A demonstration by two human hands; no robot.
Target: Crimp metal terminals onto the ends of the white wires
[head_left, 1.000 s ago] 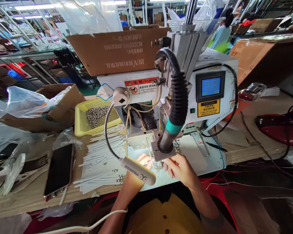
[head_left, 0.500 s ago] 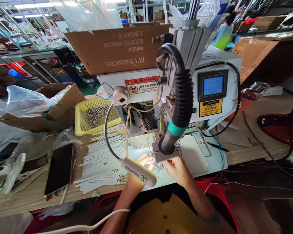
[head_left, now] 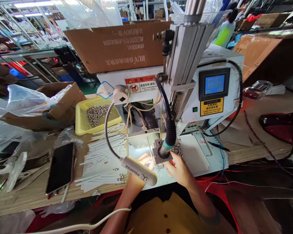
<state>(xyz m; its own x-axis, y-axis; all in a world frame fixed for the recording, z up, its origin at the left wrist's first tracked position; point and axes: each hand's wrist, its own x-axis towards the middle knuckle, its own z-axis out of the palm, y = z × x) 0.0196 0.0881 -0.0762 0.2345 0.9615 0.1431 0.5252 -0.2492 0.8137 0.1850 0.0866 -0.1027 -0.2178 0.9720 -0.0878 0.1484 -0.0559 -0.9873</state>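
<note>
My left hand [head_left: 144, 160] is at the work spot under the head of a white bench machine [head_left: 136, 73]. A lamp [head_left: 138, 170] on a bent metal arm hides part of this hand, and its fingers look curled together. My right hand [head_left: 178, 167] reaches in from the other side, thumb and fingers pinched close to the machine's dark head block [head_left: 160, 152]. The block covers the fingertips, so what either hand holds cannot be made out. Small metal parts [head_left: 177, 149] lie in a heap just behind my right hand.
White strips [head_left: 104, 159] are spread left of my hands. A yellow basket [head_left: 79, 122] holds many small metal parts. A phone [head_left: 60, 167] lies further left, near a cardboard box [head_left: 63, 113]. White sheets [head_left: 195, 156] and a pen [head_left: 218, 146] are at right.
The machine's head has dropped at the front, and its black hose with the green band now hangs lower. My hands stay nearly in place.
</note>
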